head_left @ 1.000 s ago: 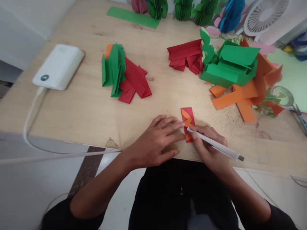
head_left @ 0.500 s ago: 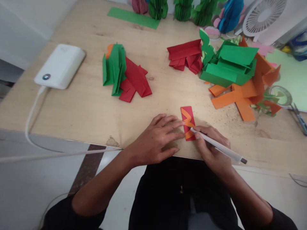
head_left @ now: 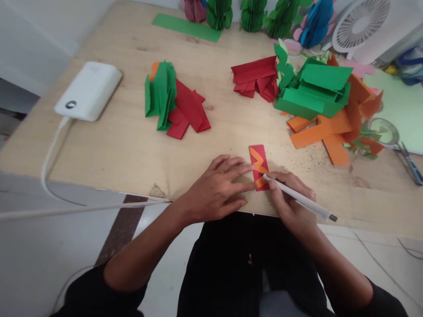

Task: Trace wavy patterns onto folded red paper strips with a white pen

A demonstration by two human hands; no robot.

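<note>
Near the table's front edge lies a small red paper rectangle (head_left: 261, 151) with a wavy orange paper cutout (head_left: 257, 163) on top of it. My left hand (head_left: 216, 189) rests flat with its fingers spread, and two fingertips press on the left side of the cutout and red paper. A white pen (head_left: 297, 197) is gripped in my right hand (head_left: 293, 207). Its tip meets the edge of the orange cutout, while the pen's dark end points down to the right. Part of the red paper's right edge is hidden by my right fingers.
Folded green (head_left: 161, 94) and red paper (head_left: 191, 108) lie left of centre. To the right sit piles of red (head_left: 254, 75), green (head_left: 313, 90) and orange paper (head_left: 333, 127), then scissors (head_left: 410, 163). A white power bank (head_left: 89, 90) with a cable is at left; a fan (head_left: 361, 24) stands behind.
The view has shifted slightly. Both hands stay in nearly the same place on the papers, and the pen tip remains at the orange cutout's edge.
</note>
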